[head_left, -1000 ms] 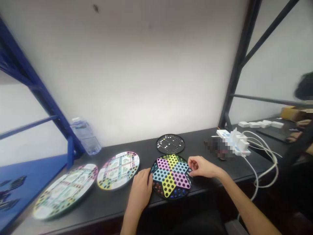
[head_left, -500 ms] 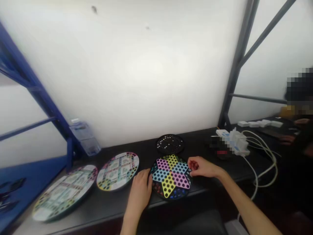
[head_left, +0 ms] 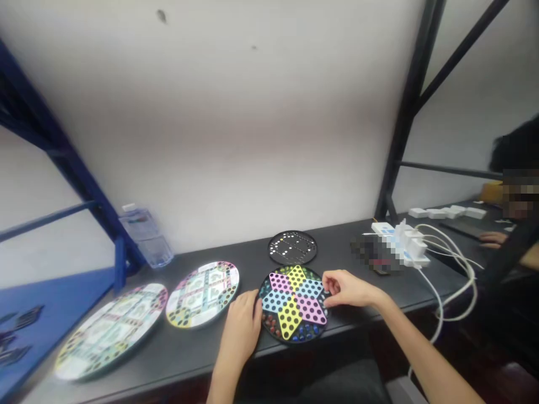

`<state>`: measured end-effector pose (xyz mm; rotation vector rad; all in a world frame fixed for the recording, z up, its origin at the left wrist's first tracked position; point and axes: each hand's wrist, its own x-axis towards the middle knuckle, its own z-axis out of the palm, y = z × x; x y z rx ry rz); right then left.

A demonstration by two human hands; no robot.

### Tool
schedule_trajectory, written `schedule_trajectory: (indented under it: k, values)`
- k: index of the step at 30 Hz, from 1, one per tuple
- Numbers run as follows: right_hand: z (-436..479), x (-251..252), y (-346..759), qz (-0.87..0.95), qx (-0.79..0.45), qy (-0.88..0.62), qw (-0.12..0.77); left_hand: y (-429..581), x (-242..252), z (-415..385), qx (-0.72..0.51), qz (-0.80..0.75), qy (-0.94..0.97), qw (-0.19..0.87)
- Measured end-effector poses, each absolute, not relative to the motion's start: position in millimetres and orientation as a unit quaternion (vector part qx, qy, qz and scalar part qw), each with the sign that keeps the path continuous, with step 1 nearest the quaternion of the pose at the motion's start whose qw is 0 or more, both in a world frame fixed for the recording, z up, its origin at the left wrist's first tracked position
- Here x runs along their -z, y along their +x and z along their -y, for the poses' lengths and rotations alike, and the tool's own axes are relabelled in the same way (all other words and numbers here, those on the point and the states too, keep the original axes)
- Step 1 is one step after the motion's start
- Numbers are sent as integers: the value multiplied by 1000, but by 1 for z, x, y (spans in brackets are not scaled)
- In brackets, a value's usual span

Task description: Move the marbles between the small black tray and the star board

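Observation:
A round Chinese checkers board (head_left: pixel 293 297) lies near the table's front edge. Its star has yellow, pink and blue points, and coloured marbles fill the pockets between them. My left hand (head_left: pixel 242 321) rests against the board's left rim, fingers stretched forward and thumb apart, touching the edge. Over the right rim, my right hand (head_left: pixel 346 287) is curled, thumb and fingers bent together above the pale marbles (head_left: pixel 324 312). Whatever lies between those fingertips is too small to make out. Red marbles (head_left: pixel 273 324) and blue marbles (head_left: pixel 304 332) sit along the near side.
Behind the board lies a black disc with holes (head_left: pixel 292 247). Two printed round boards (head_left: pixel 204 294) are to the left, near a clear bottle (head_left: pixel 147 235). A power strip (head_left: pixel 400 244) with white cables (head_left: pixel 469 275) stands right. Another person's hand (head_left: pixel 493 239) is farther right.
The picture has become darker and sharper. My right hand has shifted very slightly at the board's right rim; my left hand and the board stay in place.

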<state>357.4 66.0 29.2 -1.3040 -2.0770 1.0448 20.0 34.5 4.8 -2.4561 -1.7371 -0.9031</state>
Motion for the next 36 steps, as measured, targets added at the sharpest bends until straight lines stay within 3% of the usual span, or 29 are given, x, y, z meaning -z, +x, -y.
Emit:
schedule_trajectory:
  k: [13, 18, 22, 31, 36]
  values:
    - [-74, -17, 365, 712, -417, -488, 283, 21, -6, -34, 279, 559, -781, -7]
    - [-95, -1, 359, 708, -292, -535, 356, 21, -6, -33, 288, 558, -778, -3]
    - [-125, 4, 347, 730, -213, -540, 361, 20, -6, -32, 298, 551, -779, 0]
    - [-173, -11, 337, 822, -105, -516, 216, 19, -6, -30, 299, 555, -776, 9]
    - [-167, -12, 333, 840, -62, -502, 198, 19, -6, -30, 306, 551, -776, 6]
